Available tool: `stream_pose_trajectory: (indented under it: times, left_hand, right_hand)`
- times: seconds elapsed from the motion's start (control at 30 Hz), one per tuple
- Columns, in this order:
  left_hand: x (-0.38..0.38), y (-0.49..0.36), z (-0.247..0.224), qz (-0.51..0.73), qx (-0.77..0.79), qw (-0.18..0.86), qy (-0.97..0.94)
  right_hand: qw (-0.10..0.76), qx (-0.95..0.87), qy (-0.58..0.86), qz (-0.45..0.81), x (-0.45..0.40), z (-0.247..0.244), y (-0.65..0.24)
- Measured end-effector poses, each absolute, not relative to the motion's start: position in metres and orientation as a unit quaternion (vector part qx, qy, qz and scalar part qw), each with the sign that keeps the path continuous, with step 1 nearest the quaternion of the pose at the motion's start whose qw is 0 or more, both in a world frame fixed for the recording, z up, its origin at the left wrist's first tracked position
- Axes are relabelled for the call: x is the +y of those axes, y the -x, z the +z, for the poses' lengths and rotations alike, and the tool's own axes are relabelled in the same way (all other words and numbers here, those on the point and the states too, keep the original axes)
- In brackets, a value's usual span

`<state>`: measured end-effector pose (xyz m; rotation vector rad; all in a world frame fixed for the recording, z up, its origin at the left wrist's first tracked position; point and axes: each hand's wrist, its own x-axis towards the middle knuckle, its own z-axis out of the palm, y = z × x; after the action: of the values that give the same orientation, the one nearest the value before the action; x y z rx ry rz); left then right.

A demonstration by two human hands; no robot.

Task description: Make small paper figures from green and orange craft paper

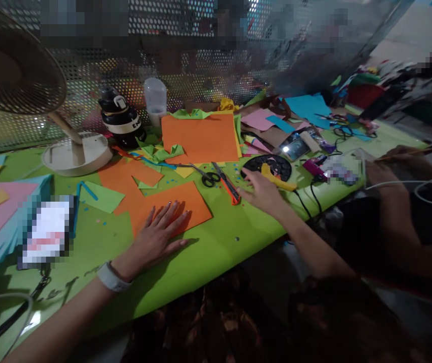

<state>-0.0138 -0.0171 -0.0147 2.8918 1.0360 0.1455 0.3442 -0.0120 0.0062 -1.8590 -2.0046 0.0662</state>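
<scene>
My left hand (160, 233) lies flat on a sheet of orange paper (195, 204), fingers spread, a pale band on the wrist. My right hand (261, 192) reaches over the table with its fingers stretched out and nothing visible in them. Just left of its fingertips lies an orange utility knife (231, 189), beside black-handled scissors (210, 178). Right behind that hand is a yellow glue gun (276, 179) resting on a round black tray (266, 164). Whether my right fingers touch the knife or the table, I cannot tell.
A fan (75, 156) and a black bottle (123, 123) stand at the back left. A stack of orange paper (200, 138) leans behind the scissors. At left lie a phone (49, 232) and coloured sheets (7, 212). Another person's hands (385, 171) and a purple glue gun (316, 169) are at right.
</scene>
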Motion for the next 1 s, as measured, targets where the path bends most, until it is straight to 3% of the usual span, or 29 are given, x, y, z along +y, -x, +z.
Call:
stream_pose_trajectory:
  times: [0.13,0.27,0.37,0.47,0.57,0.7,1.0]
  left_hand:
    - [-0.023,0.009,-0.015,0.047,0.308,0.035,-0.950]
    - [-0.024,0.011,-0.019,0.050,0.296,0.035,-0.953]
    - [-0.023,0.014,-0.019,0.047,0.299,0.034,-0.952]
    - [-0.023,0.017,-0.020,0.049,0.306,0.028,-0.950]
    - [-0.025,0.017,-0.022,0.055,0.311,0.025,-0.948]
    - [-0.027,0.017,-0.023,0.060,0.313,0.026,-0.948]
    - [-0.030,0.017,-0.018,0.060,0.317,0.049,-0.945]
  right_hand:
    - [0.083,-0.715,0.691,0.059,0.016,0.005,-0.314]
    - [0.077,-0.715,0.688,0.091,0.028,0.001,-0.319]
    - [0.136,-0.701,0.696,0.078,0.027,-0.002,-0.329]
    - [0.278,-0.681,0.676,0.033,0.020,-0.003,-0.336]
    - [0.359,-0.681,0.624,0.131,0.008,-0.002,-0.339]
    - [0.268,-0.684,0.593,0.331,-0.006,-0.001,-0.341]
    - [0.185,-0.632,0.585,0.473,-0.015,0.013,-0.353]
